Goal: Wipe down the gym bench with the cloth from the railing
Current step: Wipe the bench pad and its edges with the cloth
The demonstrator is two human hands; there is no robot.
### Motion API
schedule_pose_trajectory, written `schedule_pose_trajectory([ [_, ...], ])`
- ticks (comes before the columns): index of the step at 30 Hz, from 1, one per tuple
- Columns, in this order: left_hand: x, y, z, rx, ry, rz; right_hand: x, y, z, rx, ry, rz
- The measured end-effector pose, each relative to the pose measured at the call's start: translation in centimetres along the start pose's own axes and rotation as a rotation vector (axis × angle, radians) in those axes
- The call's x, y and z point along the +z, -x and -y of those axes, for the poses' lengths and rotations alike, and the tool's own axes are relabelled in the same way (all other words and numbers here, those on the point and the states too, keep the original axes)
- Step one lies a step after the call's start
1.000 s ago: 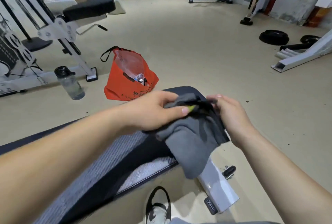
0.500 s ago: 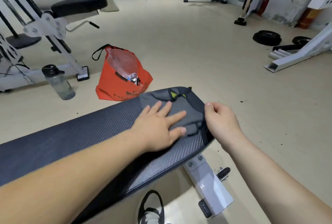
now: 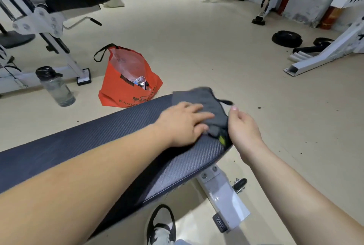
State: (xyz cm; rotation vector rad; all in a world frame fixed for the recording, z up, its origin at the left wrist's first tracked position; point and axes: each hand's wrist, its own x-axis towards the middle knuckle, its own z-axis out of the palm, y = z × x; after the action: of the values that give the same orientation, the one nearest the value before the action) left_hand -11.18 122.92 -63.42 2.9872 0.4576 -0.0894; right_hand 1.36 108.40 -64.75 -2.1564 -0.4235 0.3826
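Head view: a long dark-blue padded table with a woven texture (image 3: 98,138), the top of the gym bench, runs from 8 o'clock up toward the centre of the picture. The grey cloth (image 3: 204,97) lies bunched on its far end, just at 1 o'clock of centre. The left hand (image 3: 185,124) presses flat on the cloth's near half with straight fingers (image 3: 202,116) that lie close together. Half a second ago those fingers were splayed wider and the cloth lay spread smoother under them.

The right hand (image 3: 244,128) sits at 3 o'clock of the cloth, against its edge at the table's end, thumb raised and fingers curled away from the camera. Whether they pinch the cloth I cannot tell. A yellow-green tag now shows at the cloth's near corner beside this hand; half a second ago the yellow-green marks were at the far edge. A dark loop sticks out from the cloth toward 3 o'clock. One second ago both hands held the cloth up, and it hung off the table's end.

On the beige floor, an orange fabric bag with a black strap (image 3: 118,87) stands at 10 o'clock of the cloth, and a clear water bottle with a black cap (image 3: 55,87) stands further toward 9. The table's white metal leg (image 3: 224,199) and a black-and-white shoe (image 3: 160,227) show at 6 o'clock.
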Motion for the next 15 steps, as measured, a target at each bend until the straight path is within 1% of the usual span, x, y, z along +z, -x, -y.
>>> schedule_pose_trajectory([
  [2,0.1,-0.8,0.7,-0.181,0.021,-0.006,0.2,0.1,0.2,-0.028,0.012,-0.01],
  [3,0.4,-0.7,0.0,-0.226,0.025,-0.02,0.4,0.1,0.4,-0.043,0.018,-0.017],
  [4,0.8,0.0,-1.1,-0.232,0.034,-0.034,0.5,0.3,0.7,-0.064,0.033,-0.017],
  [6,1.2,3.0,-3.4,-0.137,0.061,-0.047,0.9,0.5,1.4,-0.118,0.077,-0.002],
  [8,1.9,7.5,-4.5,0.049,0.056,-0.067,1.3,1.1,2.0,-0.177,0.132,0.025],
  [9,1.9,9.7,-4.2,0.13,0.052,-0.08,1.5,1.5,2.4,-0.201,0.16,0.039],
  [10,1.7,11.2,-3.2,0.173,0.057,-0.068,1.7,1.8,2.7,-0.22,0.183,0.053],
  [11,1.4,12.0,-1.7,0.178,0.06,-0.055,1.8,2.1,3.0,-0.235,0.206,0.07],
  [12,1.1,12.2,0.0,0.146,0.055,-0.044,2.0,2.4,3.3,-0.249,0.228,0.087],
  [13,0.8,11.9,1.9,0.073,0.054,-0.037,2.2,2.7,3.6,-0.262,0.252,0.102],
  [15,0.2,10.8,5.1,-0.181,0.082,-0.044,2.4,3.4,4.3,-0.294,0.271,0.132],
])
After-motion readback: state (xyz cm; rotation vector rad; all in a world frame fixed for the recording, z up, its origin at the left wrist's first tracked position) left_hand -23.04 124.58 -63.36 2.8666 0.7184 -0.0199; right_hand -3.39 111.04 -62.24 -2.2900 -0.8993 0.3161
